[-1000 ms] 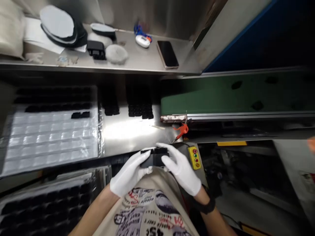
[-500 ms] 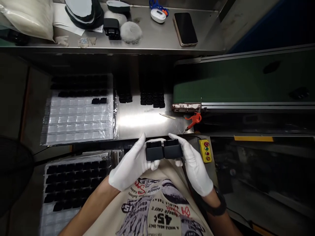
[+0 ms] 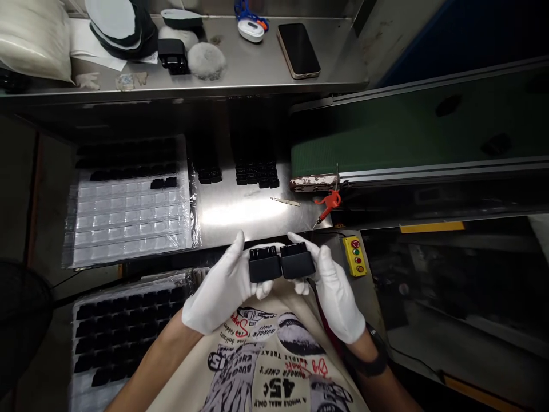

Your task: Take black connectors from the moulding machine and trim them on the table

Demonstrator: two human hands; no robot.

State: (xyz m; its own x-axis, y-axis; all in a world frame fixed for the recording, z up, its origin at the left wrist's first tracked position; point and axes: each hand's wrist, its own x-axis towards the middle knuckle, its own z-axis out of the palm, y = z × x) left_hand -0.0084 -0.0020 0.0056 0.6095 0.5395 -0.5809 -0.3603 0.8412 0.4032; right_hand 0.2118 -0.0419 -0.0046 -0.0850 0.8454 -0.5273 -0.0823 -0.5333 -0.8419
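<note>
In front of the steel bench (image 3: 234, 224) and partly filled tray (image 3: 131, 220), the gloved left hand (image 3: 219, 294) and right hand (image 3: 338, 298), thumbs raised, support two black housings (image 3: 264, 268) side by side on their fingers. The step appears to be viewing the pair; any shift calls for level, steady finger support.

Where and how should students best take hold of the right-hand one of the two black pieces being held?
Grip the right black piece by its broad, smooth near body, probably from the right, thumb above and fingers below. Its far end is narrower and notched, and the left black piece sits close on its left, while the right hand is on its right.
</note>
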